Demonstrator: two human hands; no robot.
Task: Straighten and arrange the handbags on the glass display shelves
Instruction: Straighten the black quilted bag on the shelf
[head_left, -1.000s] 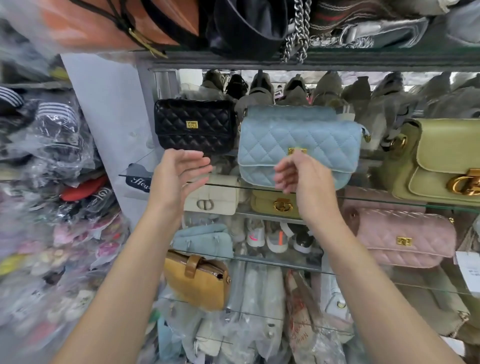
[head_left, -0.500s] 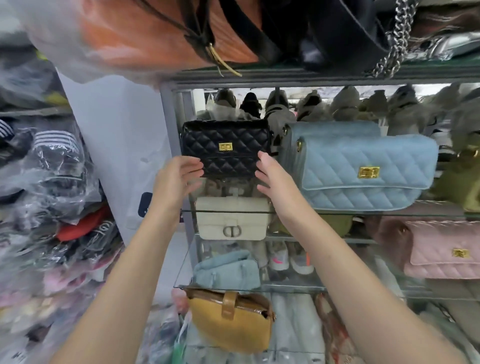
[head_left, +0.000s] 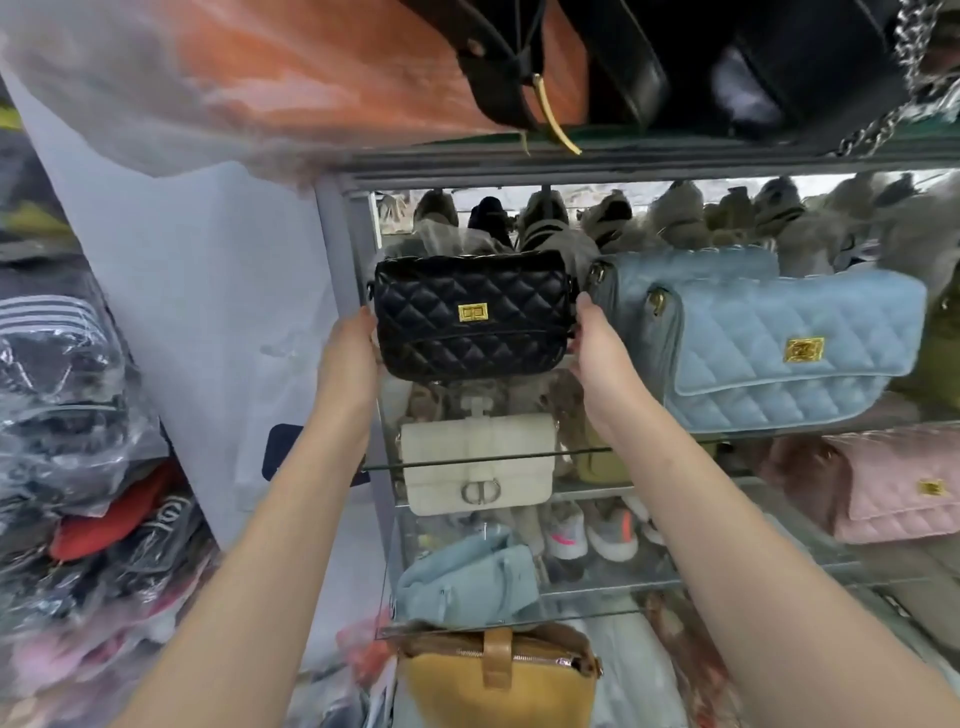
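A black quilted handbag (head_left: 470, 317) with a gold clasp stands at the left end of the upper glass shelf (head_left: 379, 466). My left hand (head_left: 347, 358) grips its left end and my right hand (head_left: 602, 353) grips its right end, thumbs in front and fingers behind. Just to the right, a larger light blue quilted handbag (head_left: 779, 348) lies tilted, its right side higher. One shelf down stand a white handbag (head_left: 475, 462) and a pink quilted handbag (head_left: 904, 488). Lower still are a pale blue bag (head_left: 467, 582) and a mustard bag (head_left: 493, 680).
The grey metal post (head_left: 358, 312) of the cabinet stands right beside my left hand. Overhead, an orange bag in plastic (head_left: 311, 67) and black bags (head_left: 779, 62) overhang the top shelf. Wrapped goods (head_left: 67, 415) are piled at the left. Shoes (head_left: 592, 535) line the back.
My hands moved from the light blue handbag leftward to the black handbag and now grip its two ends. The view shifted left and closer.
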